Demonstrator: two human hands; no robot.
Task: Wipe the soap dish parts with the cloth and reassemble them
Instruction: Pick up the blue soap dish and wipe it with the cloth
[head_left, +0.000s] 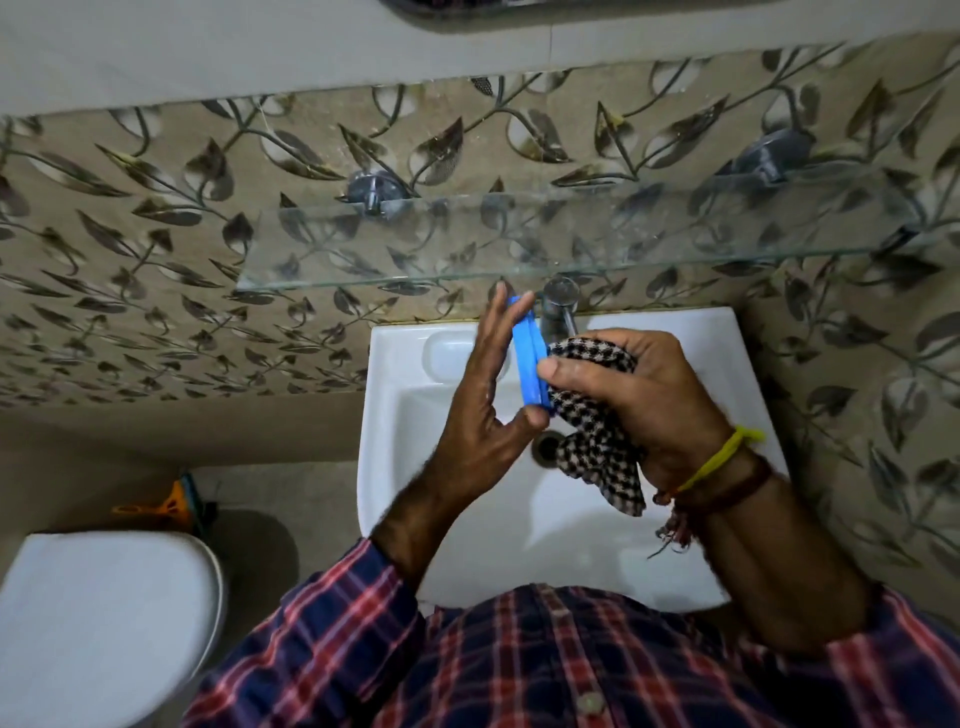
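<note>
The left hand (480, 395) holds the blue soap dish (529, 358) on edge, its fingertips at the far end and its thumb under the near end, so the dish stands nearly upright between them with the fingers stretched long rather than curled tight. The dish shows as two blue layers pressed together (whether they are fully seated cannot be told). On the dish's right side the right hand (641, 400) grips a bunched checked cloth (597, 421), thumb laid across the front of the wad and the cloth touching the blue edge; a loose tail of cloth hangs down toward the near side. A yellow band (719, 457) and dark threads sit on the right wrist. Both hands are above the white sink (727, 364), with its drain (545, 448) just below the thumb and the tap (560, 306) just beyond the dish. Farther off, a glass shelf (571, 239) runs along the leaf-patterned wall. To the near left is a white toilet lid (104, 613).
</note>
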